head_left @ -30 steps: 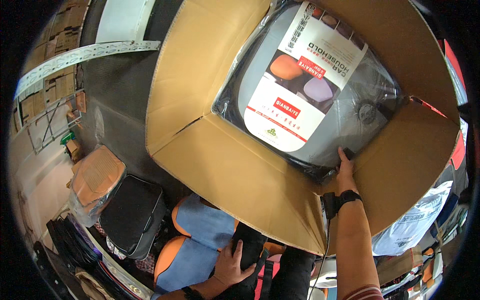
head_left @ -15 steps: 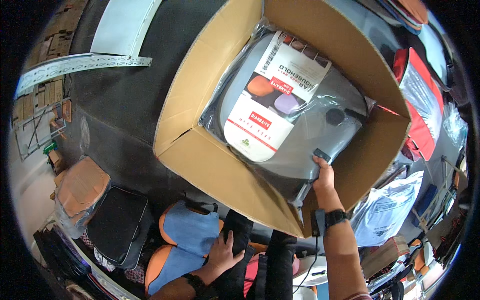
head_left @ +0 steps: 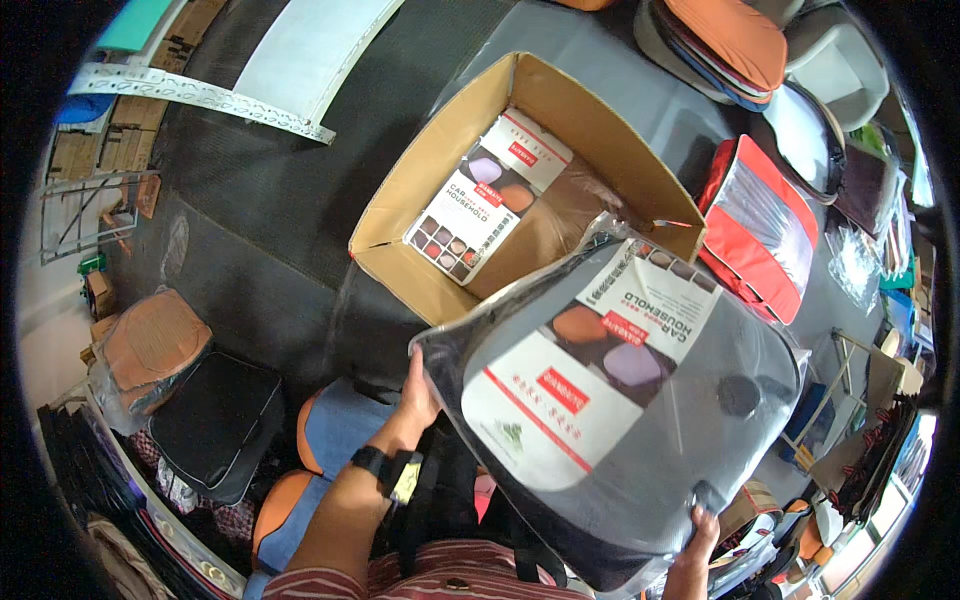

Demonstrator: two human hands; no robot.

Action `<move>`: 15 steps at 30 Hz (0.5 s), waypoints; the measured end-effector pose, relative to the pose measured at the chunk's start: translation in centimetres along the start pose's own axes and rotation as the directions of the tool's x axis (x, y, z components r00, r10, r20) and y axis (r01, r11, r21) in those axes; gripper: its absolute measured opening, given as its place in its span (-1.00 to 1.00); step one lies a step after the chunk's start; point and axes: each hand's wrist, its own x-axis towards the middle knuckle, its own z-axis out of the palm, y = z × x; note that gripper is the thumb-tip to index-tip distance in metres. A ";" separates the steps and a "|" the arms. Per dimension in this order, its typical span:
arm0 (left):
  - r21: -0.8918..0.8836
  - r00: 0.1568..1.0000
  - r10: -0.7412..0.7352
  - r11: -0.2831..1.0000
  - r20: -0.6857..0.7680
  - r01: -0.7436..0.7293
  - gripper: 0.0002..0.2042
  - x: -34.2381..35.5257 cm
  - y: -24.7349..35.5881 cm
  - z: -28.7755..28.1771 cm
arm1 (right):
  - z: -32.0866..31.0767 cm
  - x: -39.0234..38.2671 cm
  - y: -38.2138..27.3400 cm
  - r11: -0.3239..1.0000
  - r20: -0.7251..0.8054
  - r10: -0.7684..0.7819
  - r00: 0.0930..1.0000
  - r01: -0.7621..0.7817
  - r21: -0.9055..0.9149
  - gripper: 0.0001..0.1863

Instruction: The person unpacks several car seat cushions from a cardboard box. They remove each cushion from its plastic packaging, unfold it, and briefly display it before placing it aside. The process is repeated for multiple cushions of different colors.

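The grey cushion pack (head_left: pixel 620 400), a flat cushion in a clear plastic bag with a printed paper card, is held in the air in front of the cardboard box (head_left: pixel 420 200), on the side nearest the person, and fully outside it. The left hand (head_left: pixel 418 392) grips the pack's left edge, and the right hand (head_left: pixel 698 530) grips its lower edge (only the fingers are visible there). Inside the box one more pack (head_left: pixel 495 195) lies flat on the bottom, brown with a similar card. So, as I judge it, one pack is out of the box and one is left in it. To the right of the box a red cushion (head_left: pixel 755 225) lies among other cushions.
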 end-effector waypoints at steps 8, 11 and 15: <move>0.133 0.982 0.054 0.991 -0.180 -0.030 -0.76 -0.5 -6.5 1.2 | -13.7 -2.0 4.9 0.994 0.022 0.015 1.000 -0.012 -0.112 -0.51; 0.289 0.949 0.315 0.907 0.013 -0.305 -0.78 -5.6 -6.2 5.5 | -16.4 0.0 6.9 0.986 0.042 -0.042 0.998 0.048 -0.160 -0.62; 0.477 0.816 0.436 0.664 0.379 -0.576 -0.74 -17.3 -4.5 15.4 | -17.0 2.0 7.8 0.981 0.101 -0.063 0.993 0.080 -0.179 -0.77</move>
